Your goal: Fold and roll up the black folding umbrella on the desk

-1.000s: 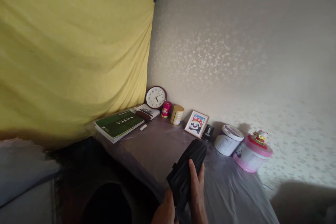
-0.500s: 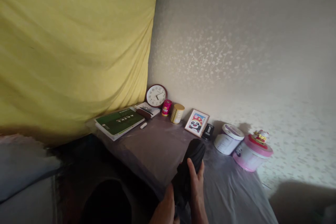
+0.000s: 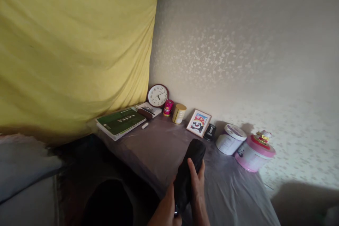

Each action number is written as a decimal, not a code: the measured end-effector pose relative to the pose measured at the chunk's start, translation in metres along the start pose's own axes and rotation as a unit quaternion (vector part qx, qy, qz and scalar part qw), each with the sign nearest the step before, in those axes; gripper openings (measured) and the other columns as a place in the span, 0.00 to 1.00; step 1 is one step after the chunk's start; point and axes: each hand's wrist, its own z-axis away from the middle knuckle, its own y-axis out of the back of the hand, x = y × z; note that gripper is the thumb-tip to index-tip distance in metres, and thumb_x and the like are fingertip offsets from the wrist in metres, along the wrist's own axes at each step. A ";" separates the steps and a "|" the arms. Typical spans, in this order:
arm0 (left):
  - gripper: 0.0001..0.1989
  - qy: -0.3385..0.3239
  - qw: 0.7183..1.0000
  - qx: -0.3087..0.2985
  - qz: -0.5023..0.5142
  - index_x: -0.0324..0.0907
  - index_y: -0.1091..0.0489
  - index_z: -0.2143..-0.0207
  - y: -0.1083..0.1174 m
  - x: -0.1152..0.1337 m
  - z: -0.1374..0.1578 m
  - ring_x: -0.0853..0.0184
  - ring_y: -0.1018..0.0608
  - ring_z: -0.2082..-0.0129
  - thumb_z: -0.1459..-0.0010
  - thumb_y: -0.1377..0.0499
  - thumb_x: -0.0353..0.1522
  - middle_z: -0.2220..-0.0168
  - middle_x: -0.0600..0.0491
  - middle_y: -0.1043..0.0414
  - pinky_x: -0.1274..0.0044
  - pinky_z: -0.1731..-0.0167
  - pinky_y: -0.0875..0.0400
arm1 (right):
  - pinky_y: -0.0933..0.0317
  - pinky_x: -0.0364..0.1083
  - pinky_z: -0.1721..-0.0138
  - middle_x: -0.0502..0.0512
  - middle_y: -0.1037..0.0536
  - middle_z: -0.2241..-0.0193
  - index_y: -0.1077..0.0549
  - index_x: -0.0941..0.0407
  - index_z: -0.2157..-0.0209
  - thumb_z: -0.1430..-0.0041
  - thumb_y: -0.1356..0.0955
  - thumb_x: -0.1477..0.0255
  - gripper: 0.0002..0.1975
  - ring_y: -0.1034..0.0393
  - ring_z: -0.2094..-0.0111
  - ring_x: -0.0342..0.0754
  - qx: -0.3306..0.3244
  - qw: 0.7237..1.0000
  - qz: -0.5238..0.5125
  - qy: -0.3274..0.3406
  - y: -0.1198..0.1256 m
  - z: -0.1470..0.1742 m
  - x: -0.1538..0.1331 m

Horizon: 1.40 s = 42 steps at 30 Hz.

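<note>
head view: nearest, the left hand [image 3: 164, 205] is closed around the lower end of a black folded bundle [image 3: 182, 183], thumb along its side, close to a shiny tip [image 3: 176, 212]; its other fingers are mostly hidden. the right hand [image 3: 197, 185] wraps the bundle's right side higher up, its fingers pointing up along the fabric. the bundle is held tilted above the cloth-covered table [image 3: 156, 153], top end leaning right. a second ago it was broader, with loose folds and a tab sticking out on the left; now its outline is slimmer and smoother.

beyond, things keep the same places on the table: the pink-lidded tub [image 3: 249, 159], the white tub [image 3: 229, 144], a small black object [image 3: 210, 132] touching or just beside the panda picture [image 3: 198, 123], then the green book [image 3: 120, 123], the yellow-lidded can [image 3: 179, 115], the pink can [image 3: 168, 108] and, farther back, the round clock [image 3: 158, 95] near the yellow curtain [image 3: 79, 42].
</note>
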 end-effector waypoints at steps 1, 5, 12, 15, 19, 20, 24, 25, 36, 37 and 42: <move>0.50 0.024 0.998 0.002 -0.051 0.44 0.69 0.37 -0.003 -0.006 0.000 0.54 0.37 0.44 0.60 0.46 0.19 0.36 0.42 0.60 0.68 0.48 0.40 | 0.37 0.47 0.57 0.51 0.26 0.56 0.38 0.52 0.46 0.59 0.28 0.57 0.37 0.32 0.55 0.52 0.006 1.000 0.014 0.001 -0.001 0.001 0.000; 0.50 0.042 0.992 0.005 -0.118 0.45 0.67 0.37 -0.001 -0.010 0.000 0.55 0.30 0.50 0.61 0.47 0.18 0.36 0.40 0.61 0.69 0.53 0.36 | 0.36 0.46 0.61 0.51 0.25 0.60 0.38 0.52 0.46 0.57 0.29 0.55 0.36 0.30 0.60 0.51 0.000 0.999 0.017 -0.050 -0.002 0.001 -0.001; 0.42 0.044 0.979 -0.121 0.159 0.45 0.63 0.38 0.015 0.014 0.001 0.67 0.25 0.66 0.52 0.46 0.26 0.59 0.50 0.31 0.73 0.64 0.31 | 0.34 0.46 0.65 0.49 0.24 0.69 0.32 0.56 0.53 0.57 0.30 0.54 0.30 0.28 0.67 0.49 -0.029 0.991 -0.063 -0.117 0.000 0.000 -0.006; 0.47 -0.003 0.998 -0.045 0.040 0.47 0.65 0.38 0.007 0.003 0.000 0.60 0.32 0.49 0.56 0.44 0.23 0.42 0.45 0.46 0.69 0.49 0.39 | 0.35 0.47 0.63 0.49 0.23 0.67 0.34 0.55 0.51 0.57 0.29 0.55 0.32 0.28 0.64 0.51 -0.027 0.996 -0.031 -0.080 0.000 0.003 -0.005; 0.48 0.084 0.987 -0.023 -0.137 0.46 0.70 0.37 0.002 -0.011 0.002 0.54 0.29 0.51 0.56 0.48 0.21 0.37 0.38 0.59 0.67 0.54 0.35 | 0.36 0.47 0.60 0.51 0.23 0.62 0.34 0.54 0.50 0.58 0.28 0.57 0.33 0.30 0.59 0.52 0.002 0.998 0.021 -0.056 0.000 0.004 -0.001; 0.48 0.077 0.987 -0.024 -0.141 0.46 0.70 0.37 0.003 -0.012 0.002 0.54 0.29 0.51 0.57 0.47 0.21 0.37 0.38 0.58 0.67 0.54 0.35 | 0.36 0.47 0.61 0.51 0.23 0.63 0.34 0.54 0.50 0.59 0.28 0.56 0.33 0.30 0.60 0.52 0.005 0.998 0.016 -0.065 0.000 0.004 0.000; 0.50 0.013 0.998 -0.059 0.026 0.46 0.74 0.38 0.013 -0.006 0.002 0.61 0.27 0.55 0.56 0.46 0.22 0.44 0.43 0.42 0.68 0.53 0.35 | 0.34 0.47 0.65 0.50 0.23 0.67 0.33 0.56 0.52 0.58 0.30 0.55 0.32 0.28 0.66 0.51 -0.015 0.991 -0.051 -0.124 0.001 0.000 0.001; 0.49 0.010 0.994 -0.080 0.076 0.46 0.75 0.38 0.015 -0.004 0.001 0.63 0.26 0.58 0.56 0.47 0.23 0.47 0.45 0.37 0.68 0.54 0.33 | 0.34 0.47 0.65 0.50 0.24 0.68 0.32 0.56 0.53 0.57 0.30 0.54 0.31 0.28 0.66 0.51 -0.021 0.989 -0.060 -0.131 0.001 0.000 0.001; 0.49 0.042 0.992 -0.016 -0.122 0.43 0.67 0.37 0.011 -0.005 0.006 0.55 0.33 0.47 0.60 0.47 0.20 0.38 0.41 0.54 0.69 0.50 0.38 | 0.35 0.46 0.63 0.50 0.24 0.67 0.32 0.56 0.54 0.58 0.29 0.56 0.30 0.29 0.63 0.52 -0.011 0.996 0.009 -0.090 0.000 0.004 0.011; 0.49 0.021 0.997 -0.019 -0.074 0.44 0.67 0.37 0.014 -0.003 0.006 0.56 0.33 0.48 0.60 0.47 0.20 0.39 0.42 0.51 0.68 0.50 0.37 | 0.35 0.46 0.63 0.50 0.24 0.68 0.31 0.56 0.55 0.58 0.29 0.55 0.30 0.29 0.63 0.52 -0.013 0.994 -0.005 -0.104 0.000 0.002 0.013; 0.48 -0.019 0.986 -0.087 0.141 0.50 0.71 0.38 0.021 0.006 0.005 0.64 0.27 0.57 0.56 0.46 0.23 0.47 0.48 0.38 0.69 0.55 0.33 | 0.34 0.47 0.63 0.51 0.23 0.68 0.30 0.57 0.55 0.57 0.30 0.53 0.30 0.28 0.63 0.52 -0.021 0.992 -0.037 -0.122 -0.001 0.001 0.015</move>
